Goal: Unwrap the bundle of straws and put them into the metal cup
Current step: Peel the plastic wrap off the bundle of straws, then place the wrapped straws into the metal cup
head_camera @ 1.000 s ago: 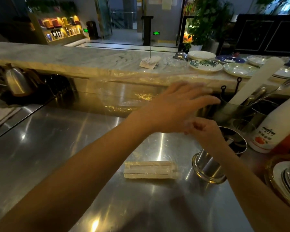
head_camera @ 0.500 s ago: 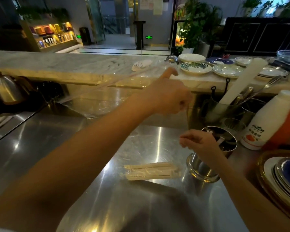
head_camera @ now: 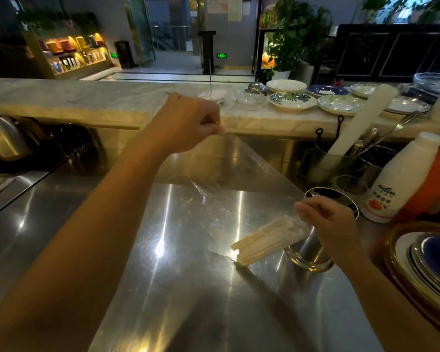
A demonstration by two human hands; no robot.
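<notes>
Unwrapping is half done: left hand pinches the clear wrap high, right hand pinches its near edge, straws lying in it on the table, beside the metal cup. None are in yet.

a café or restaurant bar; steel worktop behind a marble counter with stacked plates, lit bottle shelves beyond

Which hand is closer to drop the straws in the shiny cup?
The right hand. It grips the straws by their raised end, right beside the metal cup. The left hand is up and away, pinching the clear wrap.
</notes>
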